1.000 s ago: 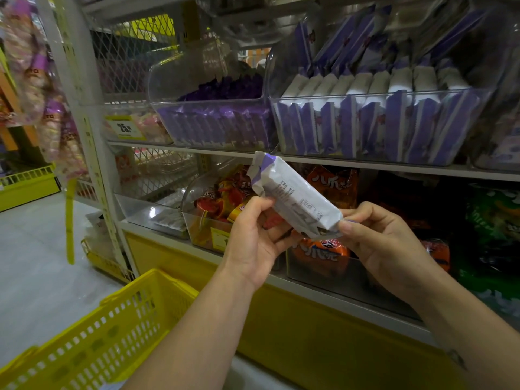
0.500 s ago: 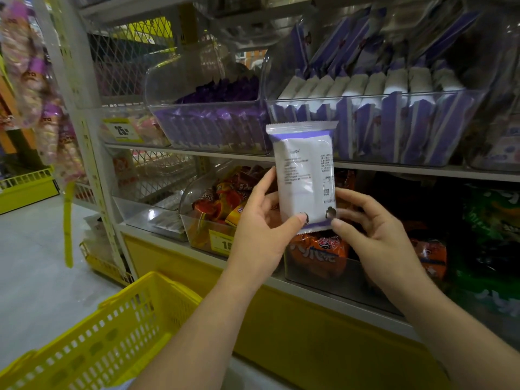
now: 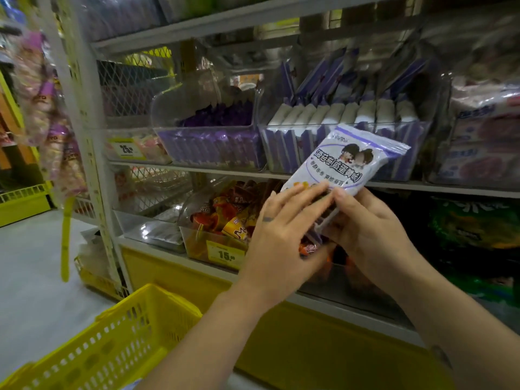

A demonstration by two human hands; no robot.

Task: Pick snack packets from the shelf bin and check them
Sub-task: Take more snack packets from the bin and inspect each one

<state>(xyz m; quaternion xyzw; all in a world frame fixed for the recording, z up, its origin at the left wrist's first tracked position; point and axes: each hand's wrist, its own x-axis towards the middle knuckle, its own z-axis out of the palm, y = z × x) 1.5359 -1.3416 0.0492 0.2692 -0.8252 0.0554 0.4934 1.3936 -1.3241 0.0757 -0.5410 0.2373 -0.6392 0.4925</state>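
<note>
A white and purple snack packet point(image 3: 347, 160) is held up in front of the shelf, its printed front facing me and tilted to the right. My right hand point(image 3: 365, 232) grips its lower end from below. My left hand point(image 3: 284, 235) lies over the packet's lower edge with its fingers stretched across it. Behind the packet stands a clear shelf bin point(image 3: 284, 153) filled with several upright packets of the same purple and white kind.
A second clear bin point(image 3: 211, 147) of purple packets stands to the left. Below are a bin of orange snacks point(image 3: 225, 218) with a yellow price tag and green bags point(image 3: 472, 223) at the right. A yellow basket point(image 3: 112, 342) sits at lower left, by the floor.
The packet has been flipped from its white printed back to its front and now tilts right. Both hands have shifted to its lower end. The view has risen slightly.
</note>
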